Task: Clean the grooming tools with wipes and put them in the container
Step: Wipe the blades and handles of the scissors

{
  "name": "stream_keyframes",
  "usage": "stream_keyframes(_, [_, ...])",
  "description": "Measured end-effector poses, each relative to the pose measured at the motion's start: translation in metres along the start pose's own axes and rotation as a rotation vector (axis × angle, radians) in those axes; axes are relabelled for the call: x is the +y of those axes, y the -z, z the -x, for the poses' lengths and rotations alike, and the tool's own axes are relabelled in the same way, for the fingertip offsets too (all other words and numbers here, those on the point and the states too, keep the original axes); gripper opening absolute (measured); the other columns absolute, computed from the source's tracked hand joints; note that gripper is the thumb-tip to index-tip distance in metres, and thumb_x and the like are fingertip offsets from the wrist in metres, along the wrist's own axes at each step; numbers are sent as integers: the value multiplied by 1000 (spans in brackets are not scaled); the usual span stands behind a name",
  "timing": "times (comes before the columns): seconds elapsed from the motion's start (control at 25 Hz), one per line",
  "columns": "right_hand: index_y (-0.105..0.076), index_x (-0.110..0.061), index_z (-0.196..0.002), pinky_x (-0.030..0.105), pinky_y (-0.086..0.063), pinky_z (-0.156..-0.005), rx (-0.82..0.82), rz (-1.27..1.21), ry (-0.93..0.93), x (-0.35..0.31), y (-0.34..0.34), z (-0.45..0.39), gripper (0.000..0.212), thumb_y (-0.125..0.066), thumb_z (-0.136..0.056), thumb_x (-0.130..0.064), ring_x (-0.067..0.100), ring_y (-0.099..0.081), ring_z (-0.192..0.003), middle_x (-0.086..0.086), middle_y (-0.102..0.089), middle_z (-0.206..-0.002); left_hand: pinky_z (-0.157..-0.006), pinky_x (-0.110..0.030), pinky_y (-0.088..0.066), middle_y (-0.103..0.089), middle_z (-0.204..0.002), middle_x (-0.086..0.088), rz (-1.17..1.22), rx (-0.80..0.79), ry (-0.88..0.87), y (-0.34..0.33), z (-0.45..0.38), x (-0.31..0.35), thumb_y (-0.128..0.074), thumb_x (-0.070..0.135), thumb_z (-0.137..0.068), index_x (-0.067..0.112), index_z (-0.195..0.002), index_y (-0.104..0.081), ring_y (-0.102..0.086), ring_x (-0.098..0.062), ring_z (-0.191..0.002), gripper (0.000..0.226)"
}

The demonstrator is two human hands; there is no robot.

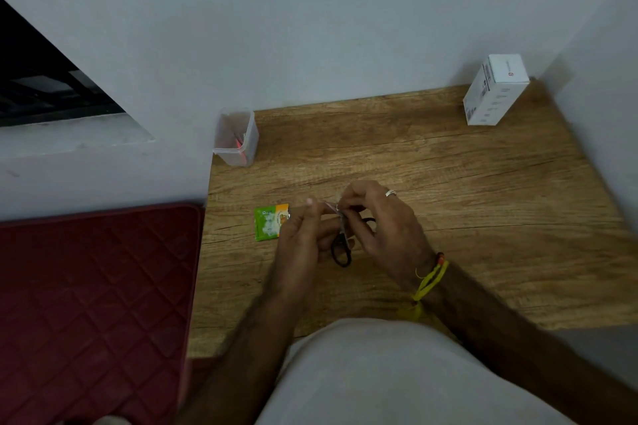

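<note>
scissors [341, 245] w/ black loops sit between both hands. left hand [300, 235] curls round them to steady; right hand [376, 217] fingertips pinch a wipe on the blade, prob rubbing. container [236, 136] well beyond fingers.

The scene is viewed from a single head-worn wide-angle camera, aimed forward and steeply down at a wooden table [448, 183] from close above, toward the wall corner.

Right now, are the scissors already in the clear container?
No, the scissors are held between both hands above the wooden table, well apart from the clear container at its far left corner.
</note>
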State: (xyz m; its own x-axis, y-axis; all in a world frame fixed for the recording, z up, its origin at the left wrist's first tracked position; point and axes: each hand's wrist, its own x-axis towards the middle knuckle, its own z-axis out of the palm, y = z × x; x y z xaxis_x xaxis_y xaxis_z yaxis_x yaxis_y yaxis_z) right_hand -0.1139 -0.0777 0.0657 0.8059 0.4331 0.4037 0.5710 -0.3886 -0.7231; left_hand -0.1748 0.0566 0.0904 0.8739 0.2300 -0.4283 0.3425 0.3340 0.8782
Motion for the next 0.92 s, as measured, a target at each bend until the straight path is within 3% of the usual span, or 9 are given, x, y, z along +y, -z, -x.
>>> stream_keyframes(0.08, [-55,-17,-117,33,-56,-74,-43,-10,21,1,0,2,28,-66,-93,-7,12,-66,-98,-3,-66,-106,-82,-46,-57,-75,-102,-19,-49,12,54,3,-5,3,-45,42,-103,5,-115,-65,-73,-36,-95,43])
stream_keyframes(0.2, [-52,-20,-116,34,-57,-74,-121,-39,25,2,2,1,29,-66,-94,-9,10,-67,-99,-4,-66,-105,-67,-38,-60,-75,-95,-18,-78,34,92,3,-7,6,-57,26,-100,3,-105,-65,-75,-32,-83,25])
stream_keyframes(0.28, [-52,-19,-115,30,-56,-77,-79,-103,-24,-2,3,3,30,-68,-92,-7,6,-67,-100,-4,-68,-104,-62,-35,-60,-75,-89,-18,-23,72,90,2,-8,7,-59,18,-99,1,-102,-63,-75,-29,-75,18])
stream_keyframes(0.4, [-53,-15,-116,24,-57,-82,108,-159,-22,-8,9,6,38,-73,-88,-1,8,-67,-96,0,-68,-101,-63,-33,-62,-75,-86,-13,35,136,16,0,-13,9,-62,14,-97,3,-96,-63,-75,-24,-73,11])
stream_keyframes(0.48, [-50,-21,-119,25,-57,-82,88,-141,3,-10,9,8,41,-72,-89,-4,10,-67,-95,1,-68,-101,-67,-32,-62,-75,-84,-11,25,157,-26,-3,-16,9,-65,12,-95,2,-95,-67,-75,-19,-73,11])
stream_keyframes(0.64, [-52,-20,-123,40,-58,-73,2,30,48,-8,2,7,36,-67,-92,-13,18,-66,-92,2,-67,-102,-71,-31,-61,-76,-88,-16,9,122,-84,-7,-17,10,-67,9,-93,-1,-94,-73,-75,-22,-80,12])
stream_keyframes(0.92, [-61,-11,-113,36,-54,-71,7,161,114,-1,-3,10,20,-62,-94,-12,18,-61,-89,4,-65,-100,-65,-34,-61,-76,-80,-14,-150,225,-181,-8,-21,11,-69,14,-93,8,-83,-76,-76,-26,-75,13])
